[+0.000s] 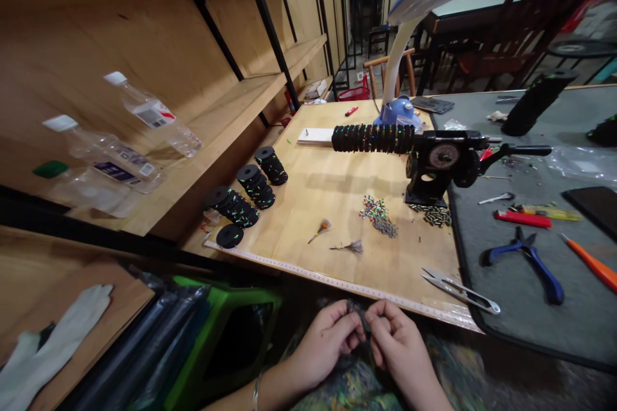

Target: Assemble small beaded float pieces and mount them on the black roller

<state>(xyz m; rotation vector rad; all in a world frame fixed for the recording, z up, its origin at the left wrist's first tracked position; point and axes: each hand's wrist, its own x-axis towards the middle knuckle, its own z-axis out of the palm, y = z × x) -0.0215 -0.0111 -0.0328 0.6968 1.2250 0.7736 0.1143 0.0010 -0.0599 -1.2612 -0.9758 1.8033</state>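
Just off the table's front edge, my left hand (332, 337) and my right hand (398, 340) are held close together with thumbs and fingers pinched. Whatever sits between the fingertips is too small or thin to name. Nearest on the table are two small tied bundles, an orange-tipped one (320, 230) and a grey one (351, 247). Beyond them lies a pile of colourful beads (374, 207) beside small grey metal pieces (385, 227). Silver thread snips (460, 291) rest at the right front edge.
A hand-cranked winder (436, 157) carries a row of black spools (373, 139). More black spool stacks (255, 186) line the left edge. Blue-handled pliers (525, 260), a red knife (523, 219) and an orange tool (590, 263) lie on the grey mat. A lamp (398, 64) stands behind.
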